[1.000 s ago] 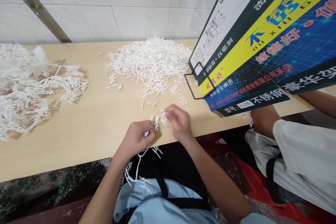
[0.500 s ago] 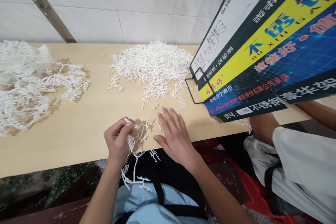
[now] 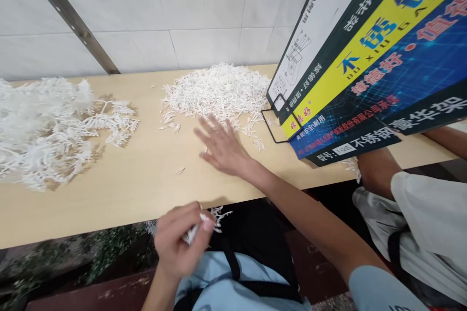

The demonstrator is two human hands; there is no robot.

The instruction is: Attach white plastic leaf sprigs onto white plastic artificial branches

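Observation:
My right hand (image 3: 222, 144) lies flat on the wooden table (image 3: 120, 189), fingers spread, at the near edge of a pile of small loose white plastic pieces (image 3: 219, 91). My left hand (image 3: 178, 242) is below the table's front edge, over my lap, fingers closed on a white plastic branch (image 3: 215, 216) whose twigs stick out past the fingers. One stray white piece (image 3: 180, 171) lies on the table between the two hands.
A heap of white plastic branches (image 3: 47, 129) covers the table's left part. A large printed cardboard box (image 3: 368, 53) leans over the right side. Another person's arm (image 3: 372, 167) and light sleeve are at the right, under the box. A tiled wall runs behind.
My right hand opened and swept forward across the table toward the loose pile. My left hand drew the branch back off the table edge toward my lap.

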